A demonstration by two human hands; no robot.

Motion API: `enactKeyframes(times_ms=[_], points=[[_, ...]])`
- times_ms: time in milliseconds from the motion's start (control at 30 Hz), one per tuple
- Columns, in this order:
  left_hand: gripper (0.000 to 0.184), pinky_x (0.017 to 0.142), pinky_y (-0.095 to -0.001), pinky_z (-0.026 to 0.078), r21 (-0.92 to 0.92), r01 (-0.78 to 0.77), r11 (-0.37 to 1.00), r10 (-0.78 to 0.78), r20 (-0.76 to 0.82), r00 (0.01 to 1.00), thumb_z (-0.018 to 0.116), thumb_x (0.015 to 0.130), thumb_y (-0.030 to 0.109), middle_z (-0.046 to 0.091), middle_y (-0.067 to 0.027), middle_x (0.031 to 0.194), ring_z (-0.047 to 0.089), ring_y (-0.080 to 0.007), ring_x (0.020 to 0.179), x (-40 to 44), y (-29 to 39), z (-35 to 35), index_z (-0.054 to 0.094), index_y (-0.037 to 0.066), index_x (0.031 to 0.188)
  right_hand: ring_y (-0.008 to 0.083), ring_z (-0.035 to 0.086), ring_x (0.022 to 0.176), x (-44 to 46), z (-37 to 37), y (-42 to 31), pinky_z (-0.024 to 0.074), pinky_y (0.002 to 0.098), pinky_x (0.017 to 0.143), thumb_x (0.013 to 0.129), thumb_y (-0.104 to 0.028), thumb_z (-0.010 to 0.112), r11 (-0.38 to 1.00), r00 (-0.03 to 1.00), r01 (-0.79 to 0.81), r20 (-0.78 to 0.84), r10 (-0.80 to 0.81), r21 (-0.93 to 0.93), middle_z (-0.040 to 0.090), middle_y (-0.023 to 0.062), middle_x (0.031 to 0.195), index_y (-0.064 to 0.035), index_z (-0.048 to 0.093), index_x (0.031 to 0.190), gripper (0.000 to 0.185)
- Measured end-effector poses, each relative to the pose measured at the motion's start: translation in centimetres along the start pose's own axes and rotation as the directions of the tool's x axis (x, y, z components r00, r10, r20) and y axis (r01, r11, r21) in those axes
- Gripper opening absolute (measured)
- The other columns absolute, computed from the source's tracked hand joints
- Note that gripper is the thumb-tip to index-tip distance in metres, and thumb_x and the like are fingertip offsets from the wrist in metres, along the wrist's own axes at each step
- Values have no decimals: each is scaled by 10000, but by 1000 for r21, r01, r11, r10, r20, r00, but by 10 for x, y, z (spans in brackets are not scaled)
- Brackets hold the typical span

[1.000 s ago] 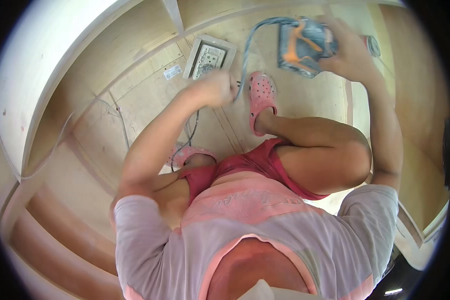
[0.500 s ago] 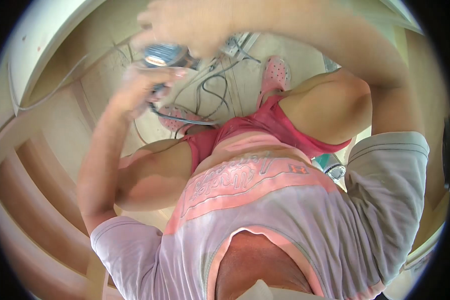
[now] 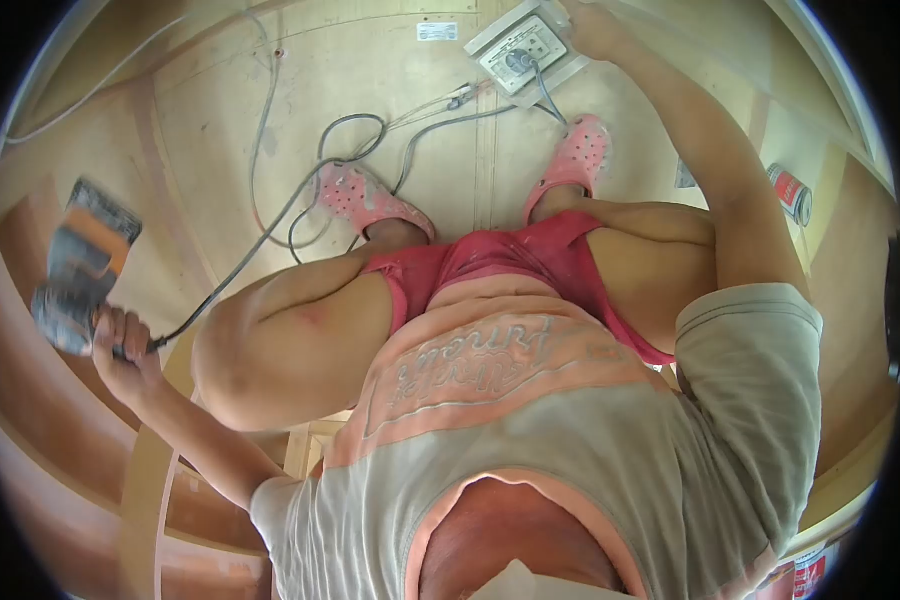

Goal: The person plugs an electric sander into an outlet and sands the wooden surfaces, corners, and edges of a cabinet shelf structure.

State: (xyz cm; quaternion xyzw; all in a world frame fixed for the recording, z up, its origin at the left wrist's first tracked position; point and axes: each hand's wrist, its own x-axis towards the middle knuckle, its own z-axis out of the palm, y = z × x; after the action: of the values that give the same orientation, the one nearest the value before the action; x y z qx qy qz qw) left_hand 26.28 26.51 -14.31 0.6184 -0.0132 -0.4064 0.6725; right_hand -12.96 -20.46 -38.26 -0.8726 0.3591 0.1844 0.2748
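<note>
Sander is hanging well to the left of the socket, the left hand gripping it; the right hand is reaching just right of the socket, its grip impossible to tell.

Markings on the grey-and-orange plastic power tool were blurred; the left hand covered most of its handle. Right hand ran to the top edge, fingertips unclear. Print on the small white rectangular label was unreadable. Prongs of the round grey plug were hidden.
</note>
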Motion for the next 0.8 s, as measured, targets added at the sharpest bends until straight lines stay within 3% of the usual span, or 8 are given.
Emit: enactKeyframes(times_ms=[333, 467, 500, 533, 567, 600, 633, 800], points=[[159, 422, -220, 313, -471, -158, 868, 214, 66, 975, 599, 822, 36, 340, 7, 646, 323, -81, 478, -6, 27, -53, 445, 49, 784, 299, 568, 984, -7, 12, 193, 502, 428, 751, 703, -78, 647, 873, 939, -340, -86, 332, -348, 532, 209, 1143, -51, 553, 1045, 356], [172, 419, -219, 307, -545, -265, 795, 310, -10, 951, 606, 816, 40, 356, 4, 617, 340, -85, 475, -17, 22, -44, 445, 62, 760, 281, 580, 1026, -22, 7, 270, 507, 383, 791, 783, -121, 580, 866, 981, -184, -141, 132, -464, 532, 209, 1215, -43, 547, 1112, 339], [174, 420, -219, 305, -587, -270, 764, 326, -11, 945, 608, 814, 41, 367, 1, 612, 347, -85, 476, -17, 19, -44, 446, 63, 756, 295, 550, 1090, -19, -20, 245, 486, 414, 844, 823, -213, 543, 835, 820, -534, -159, 549, 132, 529, 184, 1241, -50, 528, 1172, 386], [164, 430, -222, 309, -611, -296, 734, 386, 17, 922, 604, 830, 53, 394, 8, 623, 364, -83, 472, -12, 12, -47, 454, 59, 762, 309, 520, 1154, -20, -45, 215, 464, 444, 896, 862, -305, 506, 394, 569, -647, 70, 819, 653, 526, 159, 1268, -57, 508, 1232, 446], [164, 430, -222, 309, -627, -296, 720, 406, 34, 913, 604, 830, 53, 394, 8, 623, 364, -83, 472, -7, 9, -43, 454, 59, 762, 309, 520, 1154, -22, -63, 175, 464, 444, 896, 862, -305, 506, 399, 566, -629, 42, 824, 667, 526, 159, 1268, -57, 508, 1232, 446], [164, 430, -221, 309, -672, -304, 675, 460, 60, 886, 608, 820, 48, 400, 12, 623, 365, -83, 472, -3, 5, -36, 459, 61, 753, 335, 521, 1140, -24, -75, 127, 447, 487, 908, 871, -390, 474, 30, 612, -13, -16, 791, 999, 540, 193, 1233, -80, 430, 1300, 531], [164, 431, -219, 309, -716, -310, 626, 514, 79, 854, 612, 811, 43, 407, 16, 623, 366, -83, 472, -2, 2, -32, 464, 63, 743, 361, 522, 1127, -30, -91, 80, 430, 529, 921, 881, -475, 442, -378, 623, 595, -109, 774, 709, 555, 226, 1198, -103, 351, 1367, 619], [158, 415, -213, 308, -711, -325, 623, 605, 175, 776, 621, 776, 34, 416, 28, 610, 380, -68, 471, 2, 21, -16, 476, 72, 724, 332, 422, 1234, -93, -173, -30, 355, 549, 999, 884, -577, 339, -478, 574, 819, -488, 658, 318, 464, 134, 1341, -122, 426, 1343, 652]])
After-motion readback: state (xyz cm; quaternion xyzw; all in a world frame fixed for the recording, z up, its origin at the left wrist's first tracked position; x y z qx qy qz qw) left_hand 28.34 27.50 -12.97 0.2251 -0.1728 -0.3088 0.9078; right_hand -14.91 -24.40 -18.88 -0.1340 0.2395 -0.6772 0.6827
